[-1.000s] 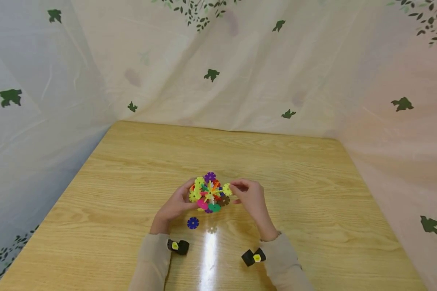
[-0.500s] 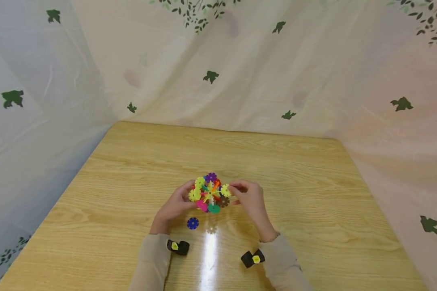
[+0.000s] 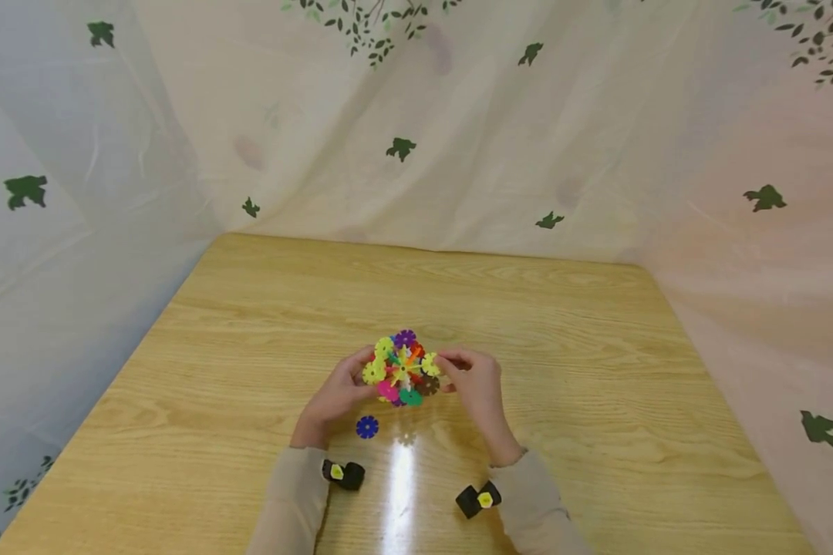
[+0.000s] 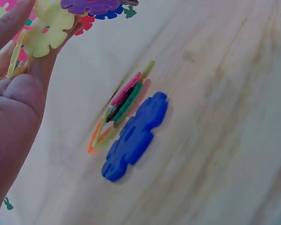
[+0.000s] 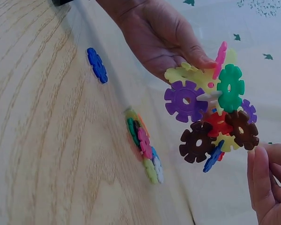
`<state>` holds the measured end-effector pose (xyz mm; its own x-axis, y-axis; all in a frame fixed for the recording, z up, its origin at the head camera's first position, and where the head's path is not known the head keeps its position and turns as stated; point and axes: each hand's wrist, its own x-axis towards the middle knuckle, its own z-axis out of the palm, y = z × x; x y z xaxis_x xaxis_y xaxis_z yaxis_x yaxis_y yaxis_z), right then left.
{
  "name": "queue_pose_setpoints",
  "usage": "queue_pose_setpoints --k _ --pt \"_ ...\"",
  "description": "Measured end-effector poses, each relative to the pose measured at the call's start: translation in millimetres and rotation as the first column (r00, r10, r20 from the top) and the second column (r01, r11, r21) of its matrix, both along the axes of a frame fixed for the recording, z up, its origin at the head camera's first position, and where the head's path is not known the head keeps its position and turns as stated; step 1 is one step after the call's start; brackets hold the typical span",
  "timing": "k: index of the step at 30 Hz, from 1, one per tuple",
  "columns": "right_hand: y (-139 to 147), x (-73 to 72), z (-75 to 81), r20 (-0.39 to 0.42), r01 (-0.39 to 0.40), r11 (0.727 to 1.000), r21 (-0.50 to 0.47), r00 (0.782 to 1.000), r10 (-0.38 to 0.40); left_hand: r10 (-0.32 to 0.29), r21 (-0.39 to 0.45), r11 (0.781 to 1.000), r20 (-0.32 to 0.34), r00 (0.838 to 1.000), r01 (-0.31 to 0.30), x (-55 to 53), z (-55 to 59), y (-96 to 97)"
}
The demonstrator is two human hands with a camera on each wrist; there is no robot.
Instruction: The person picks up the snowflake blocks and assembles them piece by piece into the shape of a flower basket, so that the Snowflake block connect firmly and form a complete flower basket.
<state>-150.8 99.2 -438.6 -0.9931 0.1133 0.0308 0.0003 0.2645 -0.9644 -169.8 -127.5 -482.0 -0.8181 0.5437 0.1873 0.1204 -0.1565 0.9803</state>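
Observation:
A ball-like cluster of interlocking notched plastic discs point(image 3: 403, 371) is held above the table, in yellow, purple, green, pink, brown and red. My left hand point(image 3: 340, 393) grips its left side, with the thumb near the yellow and pink discs in the right wrist view. On the other side, my right hand point(image 3: 475, 385) pinches a yellow disc point(image 3: 429, 364) at the cluster's edge between thumb and finger. That disc is hidden in the right wrist view, where a brown disc point(image 5: 242, 130) sits by the fingertips.
A loose blue disc point(image 3: 367, 427) lies on the wooden table point(image 3: 597, 401) near the left wrist. Several more loose discs, including a pink disc point(image 5: 144, 143), lie beneath the cluster, seen only in the wrist views. A patterned cloth point(image 3: 305, 139) surrounds the table.
The pinched yellow disc has moved slightly inward, toward the cluster's centre, with my right hand. My left hand keeps its grip, and the blue disc stays put.

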Motion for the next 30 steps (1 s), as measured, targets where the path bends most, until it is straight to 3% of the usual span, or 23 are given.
queue_pose_setpoints --k 3,7,9,11,13,16,19,23,27,30 --pt "-1.4 -2.0 -2.7 0.000 -0.015 0.998 -0.055 1.000 0.015 0.043 0.002 0.999 0.001 0.999 -0.043 0.1 0.3 -3.7" --pt "-5.9 -4.1 -11.4 0.016 -0.088 0.991 -0.100 0.996 0.090 0.124 0.006 0.992 -0.001 0.992 -0.124 -1.2 -0.4 -17.5" --pt "-9.4 -3.5 -17.7 0.056 -0.144 0.988 -0.064 0.988 0.147 0.156 0.009 0.988 0.005 0.988 -0.156 -2.1 -1.0 -27.3" --pt "-14.2 -1.8 -25.0 0.113 -0.237 0.971 0.017 0.966 0.234 0.184 0.017 0.983 0.030 0.982 -0.185 -2.2 -1.6 -37.9" --pt "-21.1 0.5 -30.9 0.167 -0.359 0.928 0.097 0.925 0.341 0.202 0.018 0.979 0.043 0.978 -0.203 -1.9 -2.0 -48.0" --pt "-33.7 4.3 -37.0 0.193 -0.525 0.828 0.195 0.848 0.493 0.214 0.030 0.976 0.048 0.976 -0.216 0.4 -1.3 -60.8" --pt "-45.8 6.8 -38.6 0.197 -0.603 0.759 0.245 0.798 0.570 0.213 0.059 0.975 0.034 0.976 -0.215 2.7 -0.6 -70.3" --pt "-58.2 7.9 -38.2 0.201 -0.631 0.682 0.370 0.771 0.605 0.221 0.114 0.968 0.034 0.975 -0.224 4.4 -0.7 -77.4" --pt "-66.1 8.7 -36.5 0.203 -0.614 0.604 0.508 0.767 0.609 0.231 0.130 0.963 0.043 0.972 -0.234 4.4 -0.8 -79.4" --pt "-66.9 9.8 -35.0 0.219 -0.606 0.592 0.532 0.773 0.595 0.238 0.124 0.962 0.047 0.970 -0.242 4.9 -0.3 -79.5"
